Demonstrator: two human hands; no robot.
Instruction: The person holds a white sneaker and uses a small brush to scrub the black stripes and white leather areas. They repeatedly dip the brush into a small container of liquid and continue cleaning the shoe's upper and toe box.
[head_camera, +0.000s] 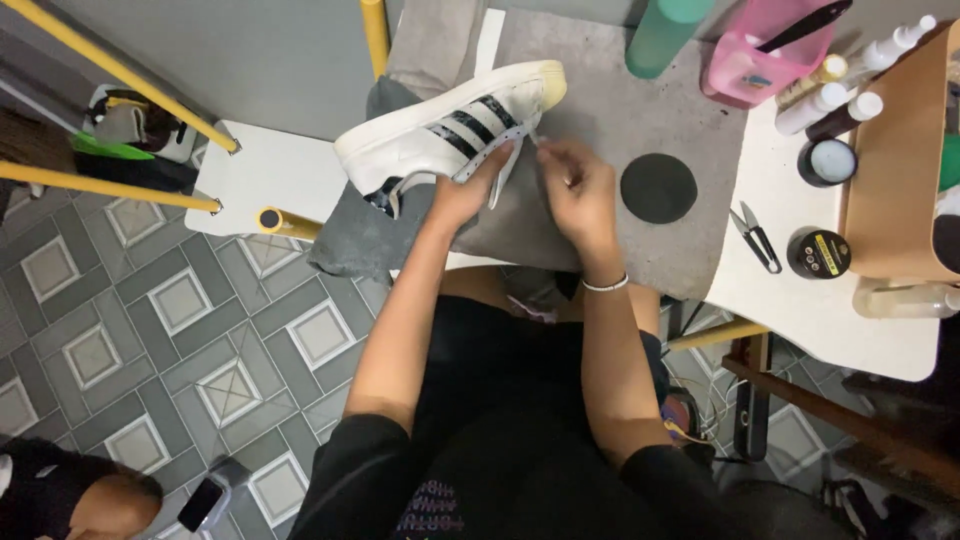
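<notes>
While both hands work at it, the white sneaker (450, 125) with black side stripes lies on its side on a grey mat (620, 120) that covers the counter (800, 290), toe pointing toward the far right, heel toward the left edge of the mat. Landmark is the sneaker. Biggest first: the white counter runs right of the sneaker, the grey mat sits under it and spreads right. Patterned grey tile floor (180, 310) lies left of and below the sneaker, with yellow bars (120, 70) crossing to its left. A teal cylinder (665, 35) and a pink tub (765, 50) stand right of the sneaker at the far edge. A black round disc (658, 187) lies on the mat just right of the sneaker. Further right: white bottles (830, 95), two round jars (820, 252), small black snips (755, 235). Left hand (470, 185) presses on the sneaker's lace-hole strip, grip closed on the upper, thumb under, fingers on top. Right hand (575, 185) is just beside the toe end, grip narrow, fingertips pinched on a thin white lace (535, 140) near the top eyelets. White bracelet (605, 285) on the right wrist. Another person's head is at the lower left, well apart from the sneaker.
</notes>
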